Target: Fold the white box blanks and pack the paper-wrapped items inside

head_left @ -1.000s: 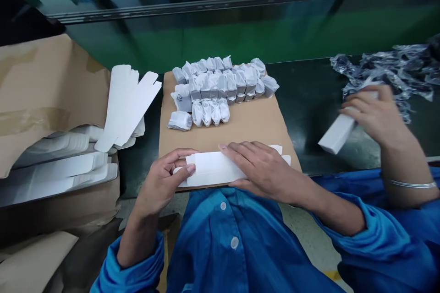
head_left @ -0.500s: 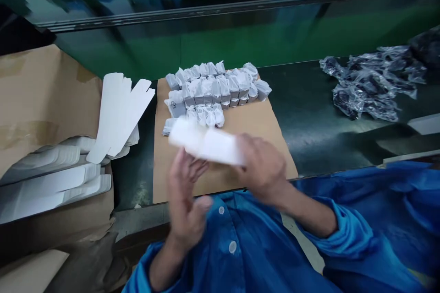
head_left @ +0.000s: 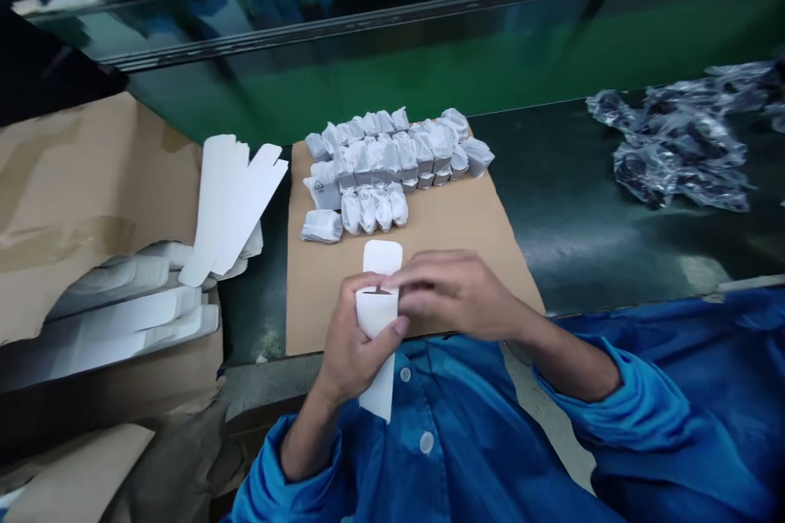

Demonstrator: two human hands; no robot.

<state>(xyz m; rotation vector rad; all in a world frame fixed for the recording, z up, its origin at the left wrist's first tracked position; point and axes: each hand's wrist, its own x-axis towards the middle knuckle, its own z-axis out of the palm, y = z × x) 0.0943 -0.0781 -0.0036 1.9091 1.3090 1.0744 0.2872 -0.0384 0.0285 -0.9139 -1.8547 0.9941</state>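
**Left hand wraps a white box at the bench**

The left hand (head_left: 356,347) closes its fingers and thumb around a white box (head_left: 376,313), the thumb lying across its front. The right hand (head_left: 450,294), slightly blurred, curves its fingers, partly spread, beside the box's open end; whether they pinch the edge cannot be told. A tall flap stands up behind the opening, and the box's lower end hangs in front of a blue jacket (head_left: 466,433). Just beyond, a brown cardboard sheet (head_left: 459,237) bears rows of small parcels (head_left: 380,159) in white wrapping on a dark table (head_left: 564,212). To the left, flat white cartons (head_left: 230,204) fan out beside a large brown box (head_left: 86,188), with more stacked inside its opening. Clear plastic bags (head_left: 680,139) lie bunched at far right. A green panel (head_left: 368,82) runs behind.
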